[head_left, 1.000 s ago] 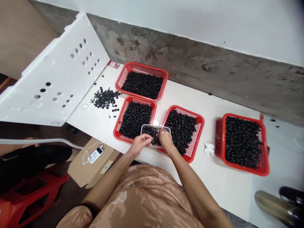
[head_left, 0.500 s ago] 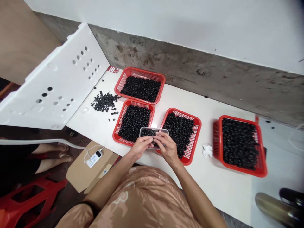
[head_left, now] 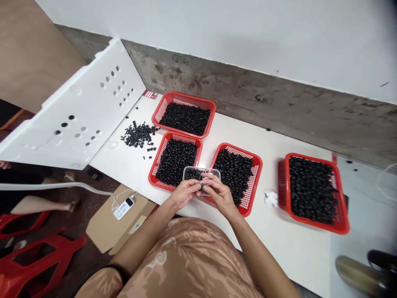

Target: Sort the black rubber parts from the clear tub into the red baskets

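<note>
Closer together now over the clear tray (head_left: 201, 171), the left hand (head_left: 185, 193) is curled, its grip unclear, while the right hand (head_left: 219, 195) pinches narrowly on a black ring (head_left: 202, 185), the tray overlapping the left basket (head_left: 182, 137) and right basket (head_left: 240, 151).

a flat white tabletop (head_left: 273, 142) carried four rectangular red plastic mesh baskets (head_left: 182, 96) heaped with small black rings, three grouped together and the fourth (head_left: 314, 220) well to the right. a loose scatter of black rings (head_left: 139, 135) lay bare beside the baskets, and a crumpled white tissue (head_left: 271, 199) sat between two baskets.
</note>
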### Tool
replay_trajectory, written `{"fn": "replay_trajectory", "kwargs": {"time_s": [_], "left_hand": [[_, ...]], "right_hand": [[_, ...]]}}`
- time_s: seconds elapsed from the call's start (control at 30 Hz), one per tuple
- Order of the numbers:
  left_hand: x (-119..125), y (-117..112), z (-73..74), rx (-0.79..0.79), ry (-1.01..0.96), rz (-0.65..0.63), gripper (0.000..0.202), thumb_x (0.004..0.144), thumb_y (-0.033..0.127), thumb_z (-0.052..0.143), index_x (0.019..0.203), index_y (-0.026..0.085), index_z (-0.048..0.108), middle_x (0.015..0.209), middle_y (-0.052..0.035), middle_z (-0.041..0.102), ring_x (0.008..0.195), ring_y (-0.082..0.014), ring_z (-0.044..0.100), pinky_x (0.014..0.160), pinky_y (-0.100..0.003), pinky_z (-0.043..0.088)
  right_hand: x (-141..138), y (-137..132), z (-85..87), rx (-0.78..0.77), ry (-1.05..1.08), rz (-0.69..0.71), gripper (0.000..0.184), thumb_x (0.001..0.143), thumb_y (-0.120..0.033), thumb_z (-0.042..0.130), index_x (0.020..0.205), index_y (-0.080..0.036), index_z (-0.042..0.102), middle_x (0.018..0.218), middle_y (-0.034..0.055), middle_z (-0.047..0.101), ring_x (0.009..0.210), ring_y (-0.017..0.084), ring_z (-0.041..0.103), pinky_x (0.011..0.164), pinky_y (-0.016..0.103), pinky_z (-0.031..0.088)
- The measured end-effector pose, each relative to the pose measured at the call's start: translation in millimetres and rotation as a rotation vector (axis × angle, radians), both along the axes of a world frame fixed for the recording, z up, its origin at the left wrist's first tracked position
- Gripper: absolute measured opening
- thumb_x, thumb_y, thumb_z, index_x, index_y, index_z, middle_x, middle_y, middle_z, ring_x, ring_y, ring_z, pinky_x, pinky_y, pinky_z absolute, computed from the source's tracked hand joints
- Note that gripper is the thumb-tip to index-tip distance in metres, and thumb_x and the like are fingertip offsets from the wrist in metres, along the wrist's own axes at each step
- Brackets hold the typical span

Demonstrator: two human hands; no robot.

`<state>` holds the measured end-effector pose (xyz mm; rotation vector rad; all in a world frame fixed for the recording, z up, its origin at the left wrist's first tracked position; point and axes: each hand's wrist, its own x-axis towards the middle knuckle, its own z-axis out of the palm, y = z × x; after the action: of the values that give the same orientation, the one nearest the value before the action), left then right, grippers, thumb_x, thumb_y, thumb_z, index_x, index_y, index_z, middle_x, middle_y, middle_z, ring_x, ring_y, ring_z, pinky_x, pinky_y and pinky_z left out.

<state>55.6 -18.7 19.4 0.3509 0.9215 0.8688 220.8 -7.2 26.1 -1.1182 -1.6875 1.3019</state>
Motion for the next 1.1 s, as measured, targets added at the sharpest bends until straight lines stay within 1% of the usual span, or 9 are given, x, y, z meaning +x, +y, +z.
{"fn": "replay_trajectory", "kwargs": {"time_s": [0.1,0.27,0.4,0.5,0.63,0.77,0.87,0.97,1.1], "left_hand": [[-2,-2,0.9,-0.013,-0.001,0.004,0.031,0.056,0.033,0.085,0.077,0.013,0.072,0.069,-0.0002,0.058,0.058,-0.0064,0.048,0.061,-0.022,0.037],[-2,-4,1.7,0.068,0.092,-0.028,0.03,0.06,0.032,0.082,0.079,0.012,0.072,0.068,-0.0006,0.06,0.057,-0.0064,0.049,0.058,-0.021,0.036],[-3,-6,1.6,0.096,0.152,-0.02,0.03,0.062,0.032,0.081,0.082,0.012,0.072,0.073,-0.0028,0.064,0.062,-0.01,0.056,0.065,-0.024,0.041],[-5,-8,0.6,0.151,0.176,-0.03,0.034,0.065,0.031,0.079,0.093,0.013,0.071,0.081,-0.0046,0.066,0.067,-0.0117,0.059,0.07,-0.026,0.045],[-6,-10,1.8,0.236,0.163,-0.014,0.044,0.068,0.028,0.078,0.107,0.016,0.062,0.087,-0.0034,0.064,0.069,-0.0116,0.062,0.071,-0.026,0.048],[-5,-10,5.7,0.272,0.185,-0.022,0.049,0.069,0.028,0.076,0.112,0.018,0.055,0.087,-0.0028,0.063,0.071,-0.0121,0.063,0.072,-0.026,0.049],[-4,-10,7.8,0.274,0.206,0.005,0.051,0.069,0.027,0.076,0.113,0.018,0.053,0.085,-0.0017,0.062,0.07,-0.0111,0.061,0.071,-0.026,0.048],[-2,-11,8.8,0.233,0.209,0.037,0.052,0.067,0.027,0.077,0.112,0.018,0.052,0.082,-0.0011,0.063,0.068,-0.0103,0.059,0.069,-0.024,0.046],[0,-12,10.9,0.207,0.204,0.046,0.051,0.065,0.025,0.078,0.11,0.018,0.055,0.08,0.0,0.064,0.073,-0.0118,0.059,0.073,-0.024,0.044]], "right_hand": [[4,0,5.8,0.04,-0.055,0.034,0.022,0.091,-0.031,0.053,0.105,-0.024,0.068,0.126,0.0088,0.057,0.116,0.02,0.054,0.1,0.04,0.042],[9,0,17.2,0.212,-0.195,0.055,0.021,0.09,-0.03,0.054,0.104,-0.025,0.069,0.101,0.0061,0.067,0.098,0.019,0.062,0.089,0.036,0.048],[7,-3,18.1,0.108,-0.105,-0.04,0.023,0.092,-0.031,0.05,0.1,-0.023,0.07,0.097,0.006,0.068,0.092,0.018,0.063,0.082,0.032,0.051],[7,-4,16.8,0.031,-0.06,-0.071,0.024,0.091,-0.031,0.051,0.1,-0.022,0.071,0.098,0.0062,0.068,0.092,0.018,0.063,0.083,0.032,0.051],[6,-5,15.8,0.05,-0.064,-0.049,0.023,0.091,-0.03,0.052,0.101,-0.023,0.071,0.098,0.006,0.067,0.093,0.018,0.062,0.084,0.032,0.05],[5,-5,16.2,0.137,-0.115,0.008,0.025,0.093,-0.03,0.049,0.105,-0.024,0.07,0.094,0.0058,0.068,0.089,0.018,0.063,0.08,0.031,0.051],[6,-6,17.0,0.251,-0.228,0.028,0.026,0.094,-0.028,0.047,0.109,-0.025,0.068,0.093,0.0052,0.069,0.088,0.018,0.063,0.079,0.032,0.05],[9,-7,17.2,0.404,-0.384,0.079,0.028,0.094,-0.025,0.047,0.117,-0.025,0.063,0.101,0.0064,0.069,0.094,0.018,0.062,0.083,0.035,0.045],[10,-9,13.5,0.556,-0.527,0.115,0.033,0.091,-0.03,0.055,0.122,-0.021,0.057,0.109,0.0093,0.068,0.094,0.02,0.061,0.087,0.039,0.039]]}}
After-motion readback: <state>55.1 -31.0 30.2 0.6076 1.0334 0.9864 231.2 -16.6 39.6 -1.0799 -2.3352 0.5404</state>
